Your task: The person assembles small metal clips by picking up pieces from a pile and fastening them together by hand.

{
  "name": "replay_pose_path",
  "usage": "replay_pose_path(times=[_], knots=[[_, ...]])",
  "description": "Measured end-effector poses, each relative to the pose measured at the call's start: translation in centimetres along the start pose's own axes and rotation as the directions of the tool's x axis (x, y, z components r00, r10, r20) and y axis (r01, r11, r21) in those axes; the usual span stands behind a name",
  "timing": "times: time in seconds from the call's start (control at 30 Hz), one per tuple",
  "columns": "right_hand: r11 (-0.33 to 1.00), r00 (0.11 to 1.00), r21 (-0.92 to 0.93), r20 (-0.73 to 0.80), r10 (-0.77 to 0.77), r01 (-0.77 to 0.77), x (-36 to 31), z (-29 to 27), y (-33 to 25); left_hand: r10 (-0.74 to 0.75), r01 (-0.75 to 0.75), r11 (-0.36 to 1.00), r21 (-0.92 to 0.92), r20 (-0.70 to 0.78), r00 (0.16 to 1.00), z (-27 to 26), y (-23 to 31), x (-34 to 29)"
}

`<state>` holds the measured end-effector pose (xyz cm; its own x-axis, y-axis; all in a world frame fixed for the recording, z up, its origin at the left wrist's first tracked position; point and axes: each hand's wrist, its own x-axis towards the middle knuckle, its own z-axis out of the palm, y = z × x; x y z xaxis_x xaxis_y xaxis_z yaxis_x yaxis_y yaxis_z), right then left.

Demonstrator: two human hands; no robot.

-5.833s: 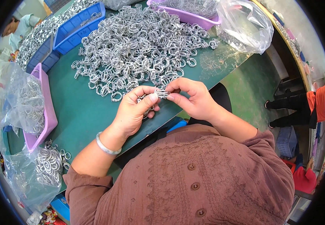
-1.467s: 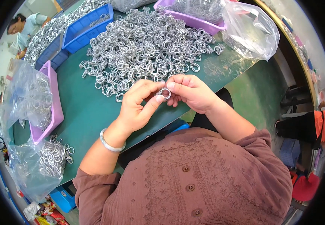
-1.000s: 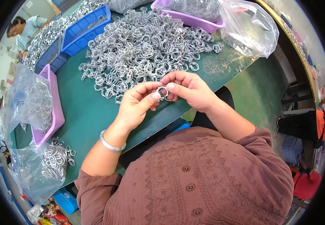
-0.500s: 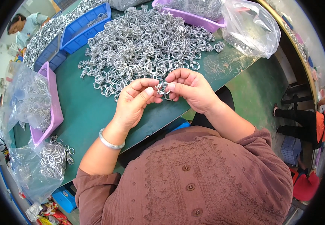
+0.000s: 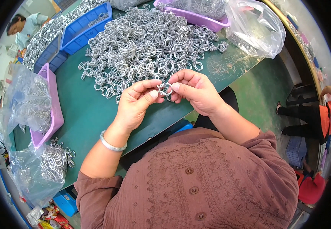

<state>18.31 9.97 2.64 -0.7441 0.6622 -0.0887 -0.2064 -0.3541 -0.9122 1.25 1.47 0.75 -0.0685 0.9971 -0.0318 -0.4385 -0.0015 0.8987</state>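
Between my fingertips, over the near edge of the green table, is a silver metal ring piece [image 5: 167,89] with small clips or lugs on it. My left hand [image 5: 137,102] pinches its left side between thumb and fingers. The thumb and fingers of my right hand [image 5: 196,91] close on its right side. Part of the ring is hidden behind the fingertips. Just beyond my hands lies a large heap of similar silver ring pieces [image 5: 142,45].
Blue bins [image 5: 83,32] stand beyond the heap at left. A purple basket [image 5: 54,103] with bagged rings is at left, another purple basket [image 5: 196,20] at the back. A clear plastic bag [image 5: 255,28] lies back right. Two other people are at the far left and right.
The ring has turned slightly between my fingers, so its round opening now shows more fully. My hands stay in nearly the same place. The person at right has shifted a little.
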Motion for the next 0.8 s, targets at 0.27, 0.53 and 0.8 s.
replay_pose_path(times=[0.27,0.53,0.8], knots=[[1.000,1.000,-0.004,0.004,0.002,-0.002,-0.06,-0.10,0.10,0.033,-0.033,0.999,0.028,0.001,0.999,0.16,0.04,-0.02],[1.000,1.000,-0.011,0.018,0.007,-0.007,-0.06,-0.28,0.20,0.065,-0.065,0.996,0.057,-0.003,0.998,0.06,-0.12,0.08],[1.000,0.999,-0.010,0.030,0.014,-0.014,-0.08,-0.30,0.08,0.071,-0.071,0.996,0.055,0.003,0.997,0.03,-0.16,0.05]])
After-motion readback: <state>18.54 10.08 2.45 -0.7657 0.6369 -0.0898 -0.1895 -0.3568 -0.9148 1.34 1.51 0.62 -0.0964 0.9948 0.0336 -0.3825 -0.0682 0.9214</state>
